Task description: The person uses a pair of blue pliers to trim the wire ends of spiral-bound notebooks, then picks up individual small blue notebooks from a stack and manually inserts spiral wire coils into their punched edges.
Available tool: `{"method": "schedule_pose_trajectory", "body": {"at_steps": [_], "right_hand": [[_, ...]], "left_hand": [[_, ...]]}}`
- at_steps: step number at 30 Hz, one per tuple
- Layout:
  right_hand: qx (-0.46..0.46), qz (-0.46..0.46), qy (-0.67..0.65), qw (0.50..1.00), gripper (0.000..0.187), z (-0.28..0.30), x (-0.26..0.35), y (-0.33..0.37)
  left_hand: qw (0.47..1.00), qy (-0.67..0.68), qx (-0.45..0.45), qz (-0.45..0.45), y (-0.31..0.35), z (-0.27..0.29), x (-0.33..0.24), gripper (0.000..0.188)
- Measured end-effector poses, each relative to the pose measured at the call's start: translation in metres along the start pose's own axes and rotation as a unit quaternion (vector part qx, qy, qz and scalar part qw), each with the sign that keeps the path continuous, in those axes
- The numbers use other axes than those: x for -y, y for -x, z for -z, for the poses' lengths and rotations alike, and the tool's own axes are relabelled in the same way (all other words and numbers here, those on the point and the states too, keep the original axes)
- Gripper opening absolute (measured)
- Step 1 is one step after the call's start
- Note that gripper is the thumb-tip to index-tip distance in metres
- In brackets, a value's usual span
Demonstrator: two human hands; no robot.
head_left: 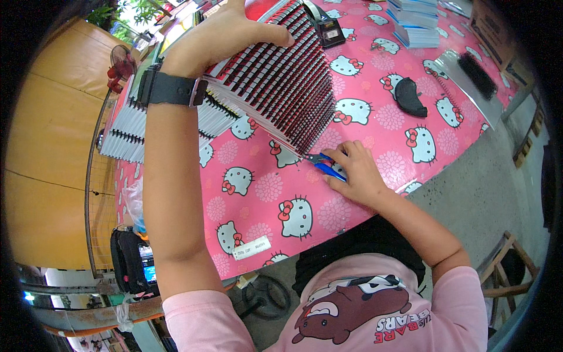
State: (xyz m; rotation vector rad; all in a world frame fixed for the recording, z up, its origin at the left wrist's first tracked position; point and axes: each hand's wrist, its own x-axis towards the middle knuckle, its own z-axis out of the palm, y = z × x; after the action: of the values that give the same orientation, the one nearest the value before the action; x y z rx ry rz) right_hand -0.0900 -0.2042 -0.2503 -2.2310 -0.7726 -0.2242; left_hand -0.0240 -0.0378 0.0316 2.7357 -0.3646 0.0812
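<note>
A tall stack of spiral-bound notebooks [281,76] with black coils and red covers stands on the table, its bound edges toward me. My left hand [229,32] grips the stack at its upper part, the thumb lying across the spines; the other fingers are partly cut off by the picture's top. Blue-handled wire cutters [331,171] are in my right hand [360,179], whose fingers close round the handles. The jaws touch or nearly touch the coil end at the stack's lowest corner. Whether they bite on the wire is too small to tell.
More bound notebooks [126,132] lie left behind my arm. On the pink patterned table [264,211] are a tape dispenser [328,29], a black curved object [410,98], a black brush [478,76] and blue-white paper stacks [413,23]. A cardboard box [495,35] stands far right.
</note>
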Motion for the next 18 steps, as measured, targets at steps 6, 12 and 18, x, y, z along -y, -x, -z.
{"method": "schedule_pose_trajectory", "body": {"at_steps": [6,12,18], "right_hand": [[-0.018,0.016,0.009,1.000,0.050,-0.006,-0.001,-0.002],[0.136,-0.092,-0.155,0.974,0.033,0.009,-0.022,-0.030],[0.239,-0.197,-0.248,0.918,0.029,0.019,-0.010,-0.037]], "left_hand": [[0.998,0.035,0.029,0.036,0.002,0.001,-0.002,0.107],[0.996,-0.002,0.062,0.065,-0.007,0.000,-0.002,0.108],[0.991,-0.108,-0.011,0.077,-0.010,-0.005,0.012,0.108]]}}
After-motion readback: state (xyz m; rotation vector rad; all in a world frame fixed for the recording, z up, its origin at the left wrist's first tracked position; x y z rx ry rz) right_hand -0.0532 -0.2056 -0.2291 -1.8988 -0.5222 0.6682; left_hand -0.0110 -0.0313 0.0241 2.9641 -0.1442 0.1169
